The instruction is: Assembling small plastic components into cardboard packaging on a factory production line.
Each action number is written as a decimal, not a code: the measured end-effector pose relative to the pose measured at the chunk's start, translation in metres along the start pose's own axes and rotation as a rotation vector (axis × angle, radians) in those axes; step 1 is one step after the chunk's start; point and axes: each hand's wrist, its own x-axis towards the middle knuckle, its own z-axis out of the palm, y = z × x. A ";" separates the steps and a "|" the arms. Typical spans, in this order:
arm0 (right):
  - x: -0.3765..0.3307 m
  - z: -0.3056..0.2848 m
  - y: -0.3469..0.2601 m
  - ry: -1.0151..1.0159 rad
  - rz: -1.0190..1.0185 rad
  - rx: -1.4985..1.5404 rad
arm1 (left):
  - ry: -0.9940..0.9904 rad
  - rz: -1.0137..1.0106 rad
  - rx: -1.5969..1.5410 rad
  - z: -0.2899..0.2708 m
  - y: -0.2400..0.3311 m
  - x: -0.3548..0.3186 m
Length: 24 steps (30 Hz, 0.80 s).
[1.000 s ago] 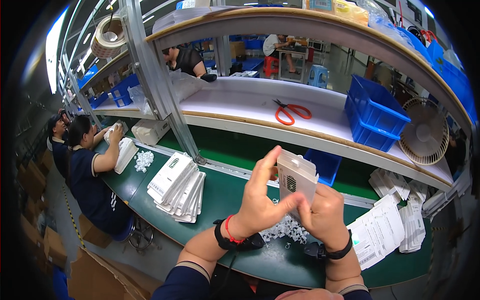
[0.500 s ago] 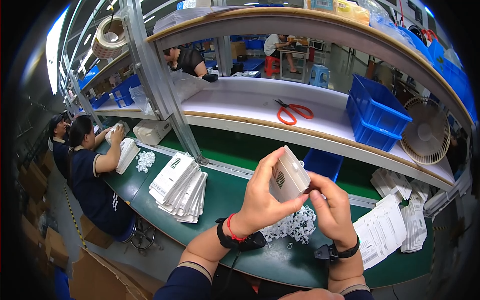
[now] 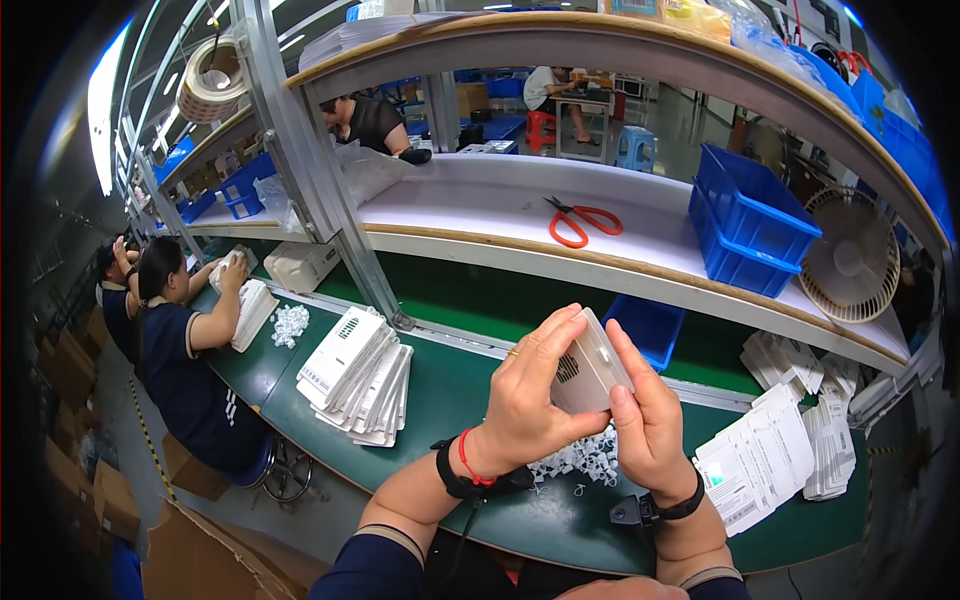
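Observation:
Up over the green bench I hold a flat white box (image 3: 594, 368) with dark printed marks on one face, tilted on its edge. My left hand (image 3: 525, 405) grips it along the left side, fingers behind and thumb below. My right hand (image 3: 645, 415) closes on the right edge, its thumb against the lower corner and its fingers along the side. Partly hidden beneath my hands is a heap of small white plastic pieces (image 3: 575, 461). To the left stands a leaning stack of similar white boxes (image 3: 352, 375).
White printed sheets (image 3: 755, 460) fan out on the right. A shelf ahead carries red-handled scissors (image 3: 584, 220), blue bins (image 3: 750, 225) and a fan (image 3: 850, 255). A blue tray (image 3: 645, 335) sits below the shelf. Two co-workers (image 3: 190, 330) are at the bench's left.
The box has come slightly lower and turned in my hands. My right fingers have straightened from a pinch at its lower corner and now lie along its right edge.

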 end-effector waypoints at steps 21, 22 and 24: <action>-0.001 0.001 0.012 0.255 0.259 0.400 | -0.134 0.326 0.270 -0.002 0.001 0.003; -0.002 -0.001 0.014 0.282 0.279 0.391 | -0.138 0.224 0.331 -0.004 0.006 0.004; -0.001 -0.008 0.014 0.355 0.236 0.377 | -0.141 0.124 0.389 -0.006 0.006 0.006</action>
